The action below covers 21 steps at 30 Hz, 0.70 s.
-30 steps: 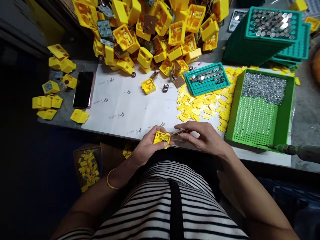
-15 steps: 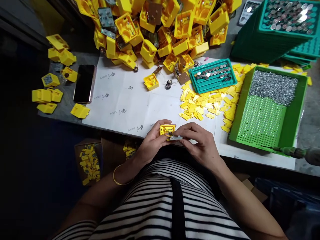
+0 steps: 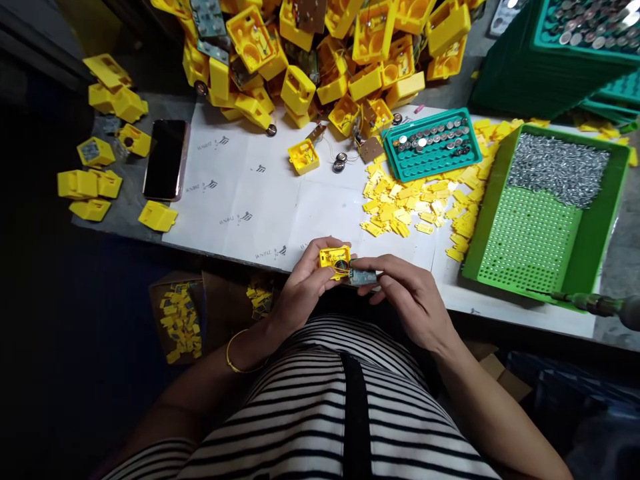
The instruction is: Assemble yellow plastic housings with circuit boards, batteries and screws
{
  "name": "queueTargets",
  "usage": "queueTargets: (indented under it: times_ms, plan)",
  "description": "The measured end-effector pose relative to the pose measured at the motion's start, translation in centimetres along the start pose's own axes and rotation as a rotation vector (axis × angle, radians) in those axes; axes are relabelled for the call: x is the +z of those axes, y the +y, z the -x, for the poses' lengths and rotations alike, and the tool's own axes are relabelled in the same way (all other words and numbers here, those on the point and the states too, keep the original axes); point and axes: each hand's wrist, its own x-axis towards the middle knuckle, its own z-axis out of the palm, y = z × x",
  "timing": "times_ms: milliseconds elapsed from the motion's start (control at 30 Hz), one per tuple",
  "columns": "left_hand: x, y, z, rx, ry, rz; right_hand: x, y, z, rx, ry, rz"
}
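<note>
A small yellow plastic housing with wires and a dark round part inside is gripped in my left hand, its open side facing up. Beside its right edge sits a grey-green circuit board, which my right hand holds between its fingers. Thin wires appear to run from the board into the housing. Both hands are over the table's front edge. On the white paper beyond them lies another open yellow housing, near dark round parts on wires.
Yellow housings are heaped at the back. Right of centre are flat yellow pieces, a teal tray of button cells and a green basket of screws, with a power screwdriver at its front. A phone lies left.
My right hand has shifted slightly right and turned the circuit board, so its flat face now shows. More of the housing's inside is visible. My left hand keeps its grip.
</note>
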Motion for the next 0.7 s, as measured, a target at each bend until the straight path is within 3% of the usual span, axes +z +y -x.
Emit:
queueTargets:
  times_ms: [167,233,467,633,700]
  plan:
    - [0.2,0.2,-0.1,-0.065,-0.039,0.152,1.2,0.3,0.1,-0.035,0.210,-0.017]
    - [0.2,0.2,-0.1,-0.088,-0.039,0.174,1.5,0.4,0.1,-0.086,0.229,0.000]
    - [0.1,0.6,0.2,-0.172,-0.023,0.193,0.7,-0.2,0.1,-0.420,-0.031,0.303]
    - [0.1,0.9,0.4,-0.211,-0.043,0.226,0.0,-0.3,0.3,-0.517,-0.073,0.429]
    - [-0.1,0.9,0.4,-0.195,-0.061,0.224,-0.1,-0.3,0.5,-0.504,-0.024,0.414]
